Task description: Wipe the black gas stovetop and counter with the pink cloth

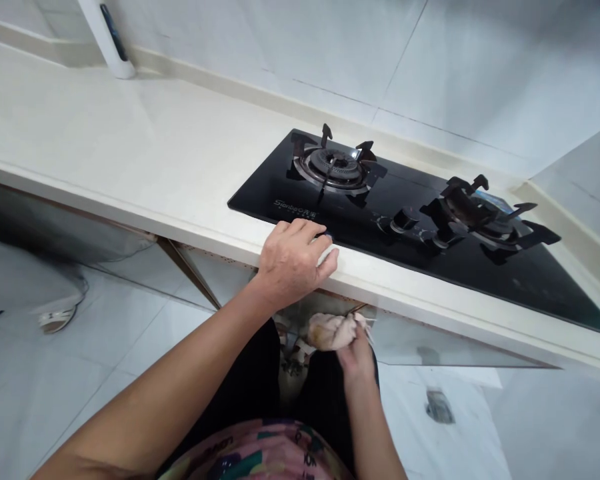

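Note:
My left hand (296, 259) is on the pale countertop's front edge (215, 230), right by the near rim of the black glass gas stove (275, 193). Its fingers are curled under, and a small dark-blue and whitish bit shows beside the fingertips; what it is I cannot make out. Lower down, in front of the cabinet, my right hand (359, 360) grips a crumpled off-white cloth (330, 331) with a yellowish-brown stain. Part of that hand is hidden behind the cloth.
Two burners with black pan supports, the left burner (334, 167) and the right burner (490, 217), flank the control knobs (405, 220). A white upright object (113, 47) stands against the back wall. Another person's leg and shoe (57, 319) appear at left. An open cabinet door (187, 270) juts out below.

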The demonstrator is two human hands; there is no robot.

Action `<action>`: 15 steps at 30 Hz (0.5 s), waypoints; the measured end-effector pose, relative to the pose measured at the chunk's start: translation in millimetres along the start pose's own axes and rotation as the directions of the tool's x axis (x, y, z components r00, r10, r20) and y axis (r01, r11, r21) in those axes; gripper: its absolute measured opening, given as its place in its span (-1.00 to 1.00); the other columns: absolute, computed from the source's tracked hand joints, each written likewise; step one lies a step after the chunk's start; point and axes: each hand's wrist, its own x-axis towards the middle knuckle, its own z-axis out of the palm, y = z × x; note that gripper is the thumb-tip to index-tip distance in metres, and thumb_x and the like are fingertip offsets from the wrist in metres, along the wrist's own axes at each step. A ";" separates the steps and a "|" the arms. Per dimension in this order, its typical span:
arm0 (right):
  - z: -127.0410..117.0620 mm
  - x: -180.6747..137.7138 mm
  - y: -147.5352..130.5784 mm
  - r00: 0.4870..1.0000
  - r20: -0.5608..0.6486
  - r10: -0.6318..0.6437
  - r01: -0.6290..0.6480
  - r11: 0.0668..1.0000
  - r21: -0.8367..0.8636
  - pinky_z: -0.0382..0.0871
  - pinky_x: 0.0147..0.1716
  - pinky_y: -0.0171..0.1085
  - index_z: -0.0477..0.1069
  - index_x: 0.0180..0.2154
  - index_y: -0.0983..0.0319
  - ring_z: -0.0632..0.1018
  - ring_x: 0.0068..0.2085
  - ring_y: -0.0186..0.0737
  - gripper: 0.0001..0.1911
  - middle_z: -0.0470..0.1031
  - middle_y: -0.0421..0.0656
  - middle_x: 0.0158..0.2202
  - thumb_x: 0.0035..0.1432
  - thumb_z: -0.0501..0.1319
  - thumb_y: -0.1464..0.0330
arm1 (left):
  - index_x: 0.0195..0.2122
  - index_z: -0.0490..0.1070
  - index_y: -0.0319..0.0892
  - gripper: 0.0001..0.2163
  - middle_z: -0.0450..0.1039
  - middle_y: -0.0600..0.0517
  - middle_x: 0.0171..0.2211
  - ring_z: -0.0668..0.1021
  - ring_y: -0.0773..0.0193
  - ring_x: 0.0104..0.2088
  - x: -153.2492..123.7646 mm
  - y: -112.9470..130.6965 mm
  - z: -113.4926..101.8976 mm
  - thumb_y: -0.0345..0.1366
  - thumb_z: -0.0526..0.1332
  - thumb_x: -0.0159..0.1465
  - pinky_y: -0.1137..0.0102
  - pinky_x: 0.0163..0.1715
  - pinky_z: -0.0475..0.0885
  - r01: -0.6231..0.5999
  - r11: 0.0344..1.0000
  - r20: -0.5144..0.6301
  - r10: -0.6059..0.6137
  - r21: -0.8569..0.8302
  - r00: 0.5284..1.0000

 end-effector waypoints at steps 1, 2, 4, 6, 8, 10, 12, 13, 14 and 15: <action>-10.2 1.0 -16.1 1.000 -0.026 -0.006 0.006 1.000 0.021 0.55 -0.14 -0.14 0.46 -0.18 0.24 0.58 -0.21 -0.25 -0.70 0.55 -0.20 -0.22 0.27 0.33 0.13 | -0.23 0.59 -0.16 -0.80 0.64 -0.08 -0.09 0.60 0.07 -0.10 -0.1 0.1 0.1 -0.26 0.17 0.40 0.17 -0.20 0.35 0.003 1.000 0.001 -0.003 -0.001 1.000; -20.2 1.4 -32.4 0.999 -0.050 -0.011 0.013 0.999 0.038 0.55 -0.12 -0.13 0.45 -0.23 0.21 0.58 -0.21 -0.24 -0.71 0.55 -0.23 -0.26 0.21 0.36 0.13 | -0.23 0.59 -0.16 -0.80 0.64 -0.08 -0.09 0.59 0.07 -0.10 -0.1 0.1 0.2 -0.26 0.17 0.40 0.17 -0.20 0.35 0.005 1.000 0.003 -0.005 -0.002 1.000; -39.1 0.7 -62.9 0.995 -0.095 -0.030 0.036 0.998 0.061 0.55 -0.08 -0.11 0.42 -0.28 0.17 0.58 -0.19 -0.22 -0.71 0.54 -0.27 -0.30 0.12 0.38 0.12 | -0.23 0.59 -0.16 -0.80 0.64 -0.08 -0.09 0.59 0.07 -0.10 -0.3 0.0 0.5 -0.26 0.17 0.40 0.17 -0.20 0.35 0.009 1.000 0.005 -0.009 -0.006 1.000; -55.1 -2.8 -86.6 0.990 -0.134 -0.050 0.060 0.996 0.071 0.55 -0.05 -0.06 0.41 -0.26 0.14 0.59 -0.15 -0.18 -0.69 0.55 -0.27 -0.28 0.12 0.35 0.07 | -0.23 0.59 -0.16 -0.80 0.64 -0.08 -0.09 0.59 0.07 -0.10 -0.6 -0.2 0.7 -0.26 0.17 0.40 0.16 -0.20 0.36 0.010 1.000 0.007 -0.010 -0.008 1.000; -66.2 -9.2 -98.3 0.987 -0.155 -0.052 0.063 0.996 0.067 0.54 -0.03 -0.01 0.42 -0.24 0.12 0.60 -0.11 -0.14 -0.64 0.56 -0.25 -0.24 0.15 0.30 -0.01 | -0.23 0.60 -0.16 -0.80 0.64 -0.08 -0.08 0.59 0.06 -0.10 -0.8 -0.5 1.1 -0.26 0.17 0.40 0.16 -0.19 0.36 0.009 1.000 0.007 -0.009 -0.011 1.000; -71.4 -17.4 -95.4 0.986 -0.162 -0.022 0.031 0.998 0.052 0.55 -0.03 -0.02 0.43 -0.23 0.12 0.60 -0.10 -0.13 -0.59 0.57 -0.25 -0.24 0.14 0.28 -0.07 | -0.22 0.60 -0.16 -0.80 0.64 -0.08 -0.08 0.60 0.06 -0.10 -0.9 -0.6 1.5 -0.26 0.17 0.41 0.16 -0.19 0.36 0.011 1.000 0.004 -0.011 -0.011 1.000; -72.0 -25.8 -80.6 0.987 -0.156 0.039 -0.035 0.999 0.028 0.57 -0.07 -0.09 0.44 -0.25 0.14 0.61 -0.14 -0.16 -0.58 0.57 -0.24 -0.26 0.10 0.33 -0.05 | -0.22 0.60 -0.16 -0.80 0.65 -0.07 -0.08 0.60 0.06 -0.10 -0.9 -0.5 1.9 -0.26 0.17 0.41 0.16 -0.19 0.36 0.015 1.000 -0.001 -0.015 -0.008 1.000; -71.6 -29.6 -71.2 0.987 -0.143 0.077 -0.076 0.997 0.011 0.58 -0.10 -0.11 0.45 -0.25 0.16 0.61 -0.16 -0.16 -0.58 0.58 -0.22 -0.26 0.08 0.36 -0.03 | -0.23 0.60 -0.16 -0.80 0.65 -0.07 -0.09 0.60 0.06 -0.10 -0.9 -0.4 2.0 -0.26 0.17 0.41 0.17 -0.19 0.36 0.016 1.000 -0.004 -0.017 -0.006 1.000; -71.7 -32.8 -62.3 0.986 -0.125 0.114 -0.116 0.993 -0.008 0.59 -0.13 -0.10 0.47 -0.25 0.18 0.62 -0.18 -0.14 -0.58 0.59 -0.18 -0.25 0.06 0.39 -0.01 | -0.23 0.60 -0.16 -0.80 0.65 -0.07 -0.09 0.60 0.06 -0.11 -0.8 -0.4 2.0 -0.26 0.17 0.41 0.17 -0.19 0.37 0.017 1.000 -0.005 -0.017 -0.005 1.000; -72.8 -35.3 -55.4 0.984 -0.107 0.142 -0.145 0.989 -0.028 0.60 -0.17 -0.09 0.48 -0.24 0.21 0.62 -0.20 -0.11 -0.57 0.59 -0.15 -0.24 0.04 0.40 0.01 | -0.24 0.60 -0.16 -0.79 0.65 -0.07 -0.09 0.60 0.07 -0.11 -0.8 -0.3 2.0 -0.26 0.17 0.41 0.17 -0.19 0.37 0.016 1.000 -0.004 -0.016 -0.003 1.000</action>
